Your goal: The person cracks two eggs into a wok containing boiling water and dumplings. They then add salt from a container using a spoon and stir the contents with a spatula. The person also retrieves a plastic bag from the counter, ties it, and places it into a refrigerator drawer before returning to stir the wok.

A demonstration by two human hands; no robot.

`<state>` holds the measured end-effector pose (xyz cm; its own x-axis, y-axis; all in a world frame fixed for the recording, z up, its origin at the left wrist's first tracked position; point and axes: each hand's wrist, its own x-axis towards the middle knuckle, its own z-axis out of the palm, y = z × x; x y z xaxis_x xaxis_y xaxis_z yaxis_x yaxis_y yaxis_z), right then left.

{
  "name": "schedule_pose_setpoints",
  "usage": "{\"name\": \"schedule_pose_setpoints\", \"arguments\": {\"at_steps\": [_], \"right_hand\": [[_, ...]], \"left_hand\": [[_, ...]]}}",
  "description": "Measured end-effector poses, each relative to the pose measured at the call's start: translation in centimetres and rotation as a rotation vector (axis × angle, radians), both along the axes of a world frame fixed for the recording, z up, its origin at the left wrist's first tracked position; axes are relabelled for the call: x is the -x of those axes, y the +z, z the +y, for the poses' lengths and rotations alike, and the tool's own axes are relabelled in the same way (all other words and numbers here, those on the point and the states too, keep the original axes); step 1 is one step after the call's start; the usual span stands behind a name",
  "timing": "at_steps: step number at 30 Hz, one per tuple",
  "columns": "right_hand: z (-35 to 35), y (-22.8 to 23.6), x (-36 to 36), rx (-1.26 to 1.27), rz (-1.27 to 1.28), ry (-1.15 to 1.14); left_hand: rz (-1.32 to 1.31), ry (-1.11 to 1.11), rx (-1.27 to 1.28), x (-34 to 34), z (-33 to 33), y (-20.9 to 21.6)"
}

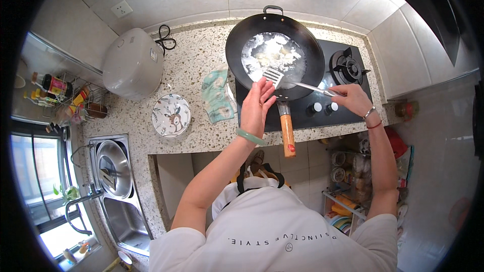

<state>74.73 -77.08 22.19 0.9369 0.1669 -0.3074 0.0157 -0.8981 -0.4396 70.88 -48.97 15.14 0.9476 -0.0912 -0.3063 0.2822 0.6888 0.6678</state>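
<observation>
My right hand is closed around the handle of a slotted metal spatula. Its slotted head lies over the near side of a black wok, close to my left fingertips. Stretched fingers show on my left hand, held upright at the wok's near left rim; whether it touches the spatula head I cannot tell. Inside the wok, white pieces of food float in clear, shiny liquid. The wok's wooden handle points toward me, past the counter edge.
The wok sits on a black gas hob beside a bare right burner. Left of it are a green patterned cloth, a deer-patterned plate and a grey cooker. A sink with a lid lies farther left.
</observation>
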Motion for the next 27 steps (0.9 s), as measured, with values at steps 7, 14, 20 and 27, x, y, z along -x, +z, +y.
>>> {"name": "schedule_pose_setpoints", "arguments": {"at_steps": [7,14,20,27], "right_hand": [[0.8,-1.4,-0.5,-0.071,-0.032,0.012],[2.0,-2.0,-1.1,-0.08,-0.02,-0.003],[2.8,-3.1,-2.2,-0.205,0.029,-0.05],[3.7,-4.6,-3.6,-0.257,-0.005,-0.084]], "left_hand": [[-0.03,0.117,0.063,-1.1,2.2,-0.8],[-0.031,0.193,0.075,-1.7,4.0,-1.1],[-0.002,0.21,0.097,-2.2,4.4,-1.4],[0.17,0.194,0.045,-1.2,4.4,-2.4]]}}
